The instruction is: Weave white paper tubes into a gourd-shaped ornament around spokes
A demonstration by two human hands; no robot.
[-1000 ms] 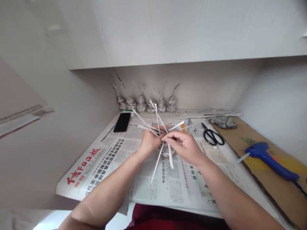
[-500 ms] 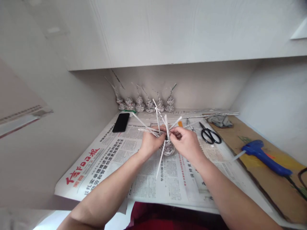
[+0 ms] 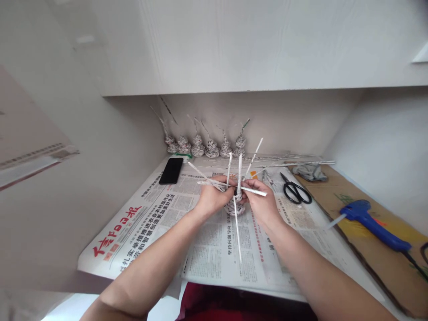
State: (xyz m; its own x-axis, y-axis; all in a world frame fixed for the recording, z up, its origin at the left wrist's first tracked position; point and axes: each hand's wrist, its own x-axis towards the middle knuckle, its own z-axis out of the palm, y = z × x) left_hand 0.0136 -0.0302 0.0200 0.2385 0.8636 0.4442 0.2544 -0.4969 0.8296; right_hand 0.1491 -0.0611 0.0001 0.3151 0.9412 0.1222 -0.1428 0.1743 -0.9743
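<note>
A small woven piece of rolled newspaper (image 3: 235, 208) sits on the spread newspaper (image 3: 214, 249) between my hands. Several stiff paper strips (image 3: 240, 171) stick out of its top in different directions, one hanging down toward me. My left hand (image 3: 216, 197) is closed on the piece's left side, thumb at the rim and strips passing over the fingers. On the other side my right hand (image 3: 260, 198) has its fingers pinched at the rim among the strips; one strip crosses in front of it. The fingertips of both hands are partly hidden.
Several finished gourd-shaped woven pieces (image 3: 212, 148) line the back wall. A black phone (image 3: 171, 170) lies at left. Black scissors (image 3: 296, 191), a crumpled grey cloth (image 3: 310, 172) and a blue glue gun (image 3: 374, 225) on cardboard (image 3: 354, 258) are at right. An overhanging cabinet (image 3: 234, 49) is above.
The strips around the rim have shifted: one now lies across toward my right hand, and another leans up to the right. My hands stay at the woven piece; the view has moved slightly.
</note>
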